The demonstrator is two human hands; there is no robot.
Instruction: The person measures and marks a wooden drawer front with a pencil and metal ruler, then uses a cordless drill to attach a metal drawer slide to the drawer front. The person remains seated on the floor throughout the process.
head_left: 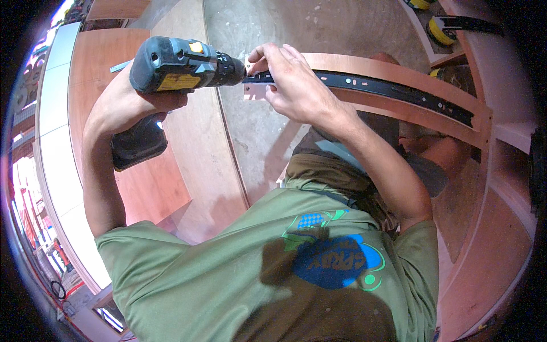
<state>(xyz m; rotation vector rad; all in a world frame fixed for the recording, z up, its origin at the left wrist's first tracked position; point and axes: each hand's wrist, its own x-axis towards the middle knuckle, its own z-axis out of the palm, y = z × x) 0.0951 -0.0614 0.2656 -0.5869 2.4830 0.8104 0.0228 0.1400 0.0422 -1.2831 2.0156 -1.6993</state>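
My left hand (117,105) is closed round the handle of a dark cordless drill (176,65) with a yellow label. Its black chuck points right, and its tip meets the left end of a black metal drawer slide (387,86). That slide lies along a long, narrow wooden board (342,61). Bent over the same end is my right hand (296,85), with its fingers above the slide and its thumb below, gripping it close to the drill tip. Whether a screw sits at the tip is hidden by the fingers.
On the left, wooden panels (162,188) lie beside a white-topped strip (62,154). Wooden cabinet parts (484,239) stand close on the right. Round yellow-and-black items (441,31) sit in an upper-right compartment. Grey concrete floor (256,137) shows between.
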